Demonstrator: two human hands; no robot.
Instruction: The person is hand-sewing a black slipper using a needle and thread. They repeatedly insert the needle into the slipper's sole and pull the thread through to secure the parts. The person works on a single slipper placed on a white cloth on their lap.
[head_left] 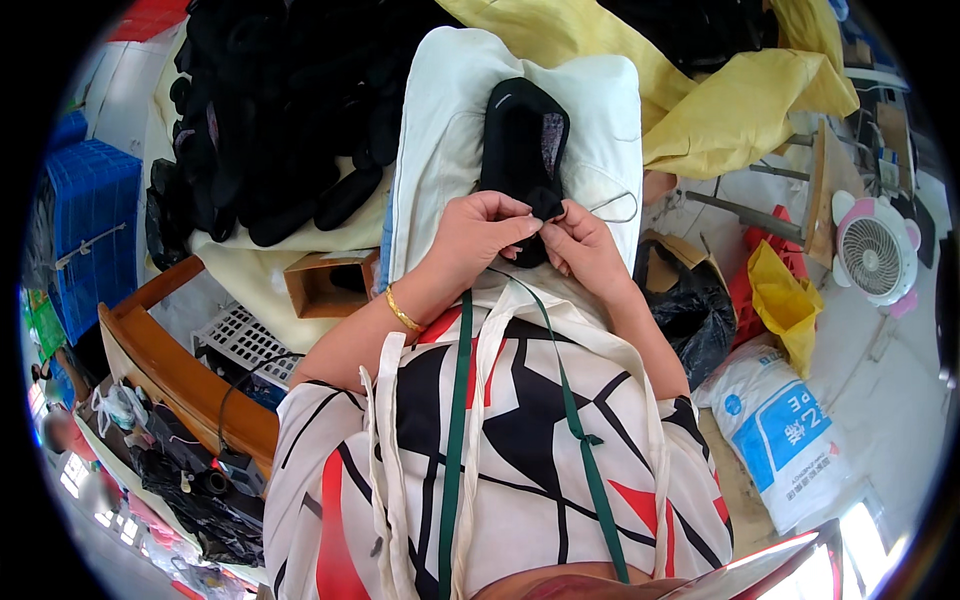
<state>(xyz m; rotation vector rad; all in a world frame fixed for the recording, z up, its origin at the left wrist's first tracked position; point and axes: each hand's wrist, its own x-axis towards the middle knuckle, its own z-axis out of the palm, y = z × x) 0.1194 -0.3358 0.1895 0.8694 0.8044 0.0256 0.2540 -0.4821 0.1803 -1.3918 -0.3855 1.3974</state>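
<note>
To the left of the white cloth's left edge we see a large heap of black shoes (280, 110), many too dark to tell apart. A yellow sheet (740, 110) spreads past the cloth's upper right corner. The white cloth (430, 150) itself lies in front of the person. Well beyond its lower right corner we see a white sack (800, 470) with a blue print, and off its right edge a white and pink fan (872, 250). A cardboard box (325, 285) stands just beside the lower left corner. We find one black shoe (520, 140) on the cloth, midway between its left and right edges, its patterned lining showing. Over the shoe's nearer half, the left hand (487, 228) and right hand (585, 247) meet, thumbs and forefingers pinching a small black piece (545, 203) between them; we cannot tell whether it is joined to the shoe. A gold bangle (402, 312) circles the left wrist.
</note>
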